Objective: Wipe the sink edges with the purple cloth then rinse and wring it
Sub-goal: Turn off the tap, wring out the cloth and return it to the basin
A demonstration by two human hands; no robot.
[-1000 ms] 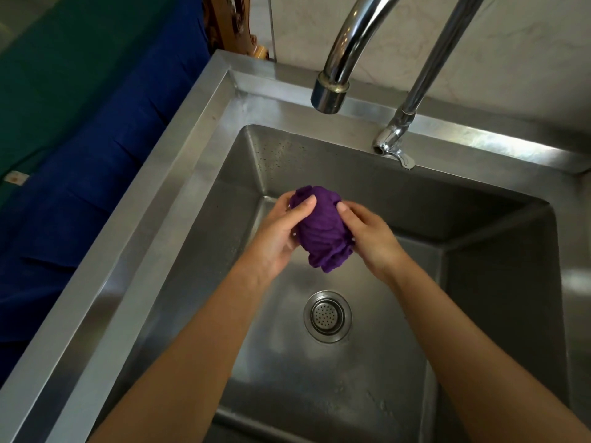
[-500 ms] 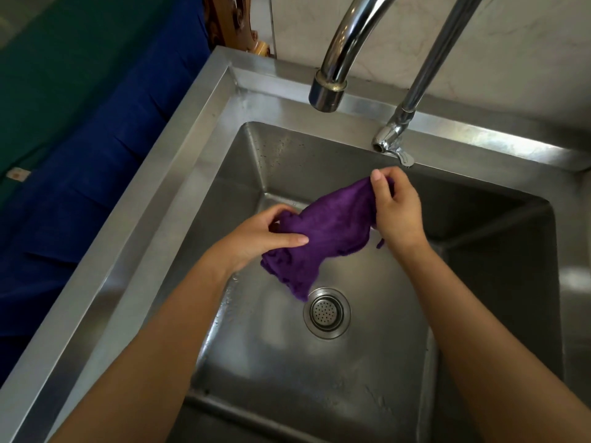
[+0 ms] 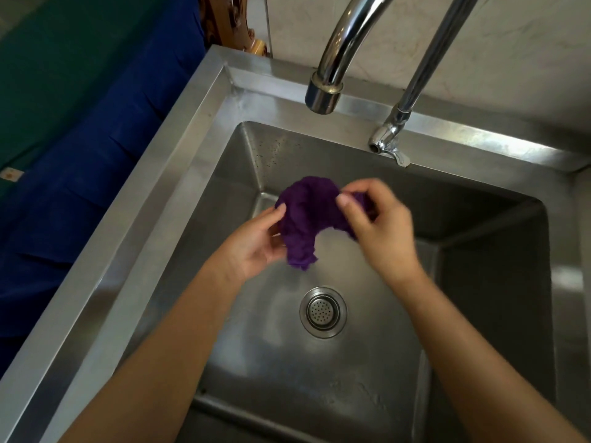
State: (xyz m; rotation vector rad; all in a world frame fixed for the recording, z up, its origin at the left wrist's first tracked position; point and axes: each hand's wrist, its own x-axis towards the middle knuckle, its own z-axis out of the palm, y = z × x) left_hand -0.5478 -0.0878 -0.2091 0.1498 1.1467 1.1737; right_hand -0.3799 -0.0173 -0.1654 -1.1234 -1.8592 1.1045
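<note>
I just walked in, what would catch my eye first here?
The purple cloth, bunched between both hands over the basin of the steel sink: the left hand holds its lower part, the right hand pinches its top edge. Above them hangs a curved chrome faucet, with no water visible from it.
</note>
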